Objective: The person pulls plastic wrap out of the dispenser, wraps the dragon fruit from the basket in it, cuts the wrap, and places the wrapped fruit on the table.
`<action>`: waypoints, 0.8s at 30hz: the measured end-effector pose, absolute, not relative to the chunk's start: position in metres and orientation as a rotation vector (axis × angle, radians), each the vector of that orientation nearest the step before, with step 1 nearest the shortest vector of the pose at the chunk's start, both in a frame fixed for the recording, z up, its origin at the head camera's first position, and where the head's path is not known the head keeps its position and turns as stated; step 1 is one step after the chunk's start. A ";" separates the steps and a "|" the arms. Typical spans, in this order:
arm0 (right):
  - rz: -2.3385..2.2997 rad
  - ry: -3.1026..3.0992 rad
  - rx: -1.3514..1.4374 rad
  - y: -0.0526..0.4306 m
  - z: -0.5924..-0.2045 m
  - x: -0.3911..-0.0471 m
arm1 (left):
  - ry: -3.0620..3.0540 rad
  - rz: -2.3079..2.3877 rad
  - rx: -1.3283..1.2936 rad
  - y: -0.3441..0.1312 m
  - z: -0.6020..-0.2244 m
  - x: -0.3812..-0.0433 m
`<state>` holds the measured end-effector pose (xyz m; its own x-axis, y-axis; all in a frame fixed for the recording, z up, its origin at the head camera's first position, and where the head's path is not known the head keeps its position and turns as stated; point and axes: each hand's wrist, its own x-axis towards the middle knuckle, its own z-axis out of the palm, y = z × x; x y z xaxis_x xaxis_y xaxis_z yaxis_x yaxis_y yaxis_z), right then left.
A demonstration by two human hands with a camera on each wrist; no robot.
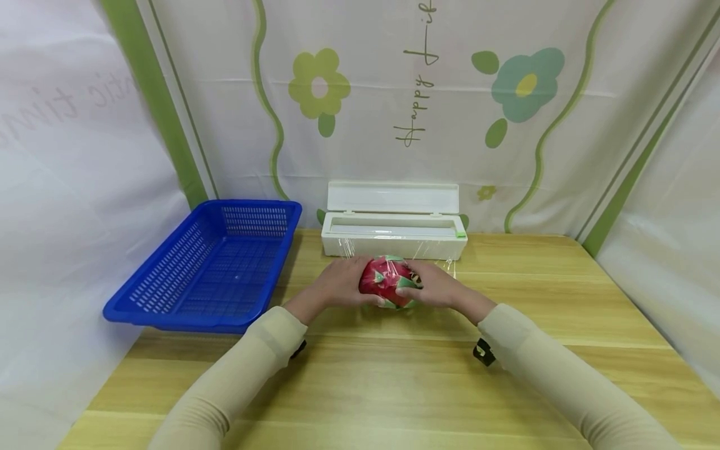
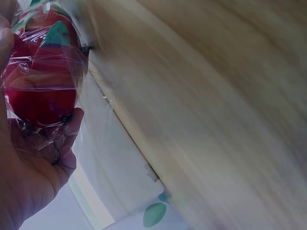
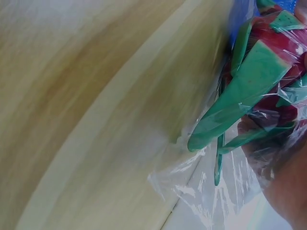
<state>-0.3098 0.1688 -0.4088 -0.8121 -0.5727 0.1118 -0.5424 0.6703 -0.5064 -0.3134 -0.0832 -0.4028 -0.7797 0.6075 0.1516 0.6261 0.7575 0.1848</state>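
A red dragon fruit (image 1: 387, 279) with green scales is held between both hands over the front of a white box. Clear plastic film (image 3: 192, 201) lies round the fruit, and a loose part hangs off it in the right wrist view. My left hand (image 1: 347, 282) grips the fruit's left side, its fingers curled behind and below in the left wrist view (image 2: 36, 177). From the other side my right hand (image 1: 435, 284) grips it, thumb across the front. Parts of the fingers are hidden behind the fruit.
Behind the hands stands the white film box (image 1: 394, 247) with its lid raised and a roll inside. To the left is a blue plastic basket (image 1: 270, 294) with slotted walls. All rest on a wooden table (image 1: 388, 387), with a patterned curtain (image 1: 371, 156) behind.
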 end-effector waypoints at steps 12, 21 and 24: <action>-0.891 2.737 -0.963 0.174 -0.410 -0.311 | -2.885 -0.341 -1.023 -0.082 -0.401 -0.315; -0.806 2.835 -0.920 0.185 -0.405 -0.306 | -2.901 -0.360 -1.030 -0.081 -0.400 -0.318; -0.796 2.880 -0.931 0.189 -0.404 -0.306 | -2.897 -0.372 -1.042 -0.082 -0.401 -0.320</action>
